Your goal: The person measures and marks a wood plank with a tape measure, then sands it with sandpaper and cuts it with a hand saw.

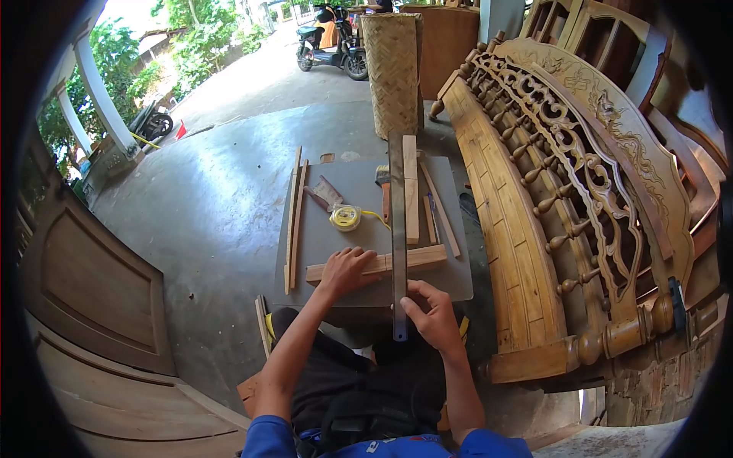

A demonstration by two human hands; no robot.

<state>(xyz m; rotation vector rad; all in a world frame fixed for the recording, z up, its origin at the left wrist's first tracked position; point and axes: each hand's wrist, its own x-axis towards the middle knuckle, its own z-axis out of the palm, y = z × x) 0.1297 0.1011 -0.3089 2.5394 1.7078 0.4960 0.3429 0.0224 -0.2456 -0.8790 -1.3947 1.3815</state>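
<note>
My left hand (350, 270) rests on a wooden block (426, 258) that lies crosswise near the front edge of the grey table (450, 286). A long metal ruler (397, 221) runs lengthwise across the block, and its near end extends past the table edge. My right hand (430, 309) grips the ruler near that end, thumb on top. Beyond the block, a longer light wood piece (411, 191) lies beside the ruler. A brush (384, 183) and a yellow tape measure (346, 218) with some tape out lie left of the ruler.
Thin wood strips (296, 221) lie along the table's left side, others at the right. A woven roll (393, 72) stands behind the table. Carved wooden furniture (534, 206) fills the right. Wooden panels (99, 282) stand left. A motorbike (334, 46) is parked behind.
</note>
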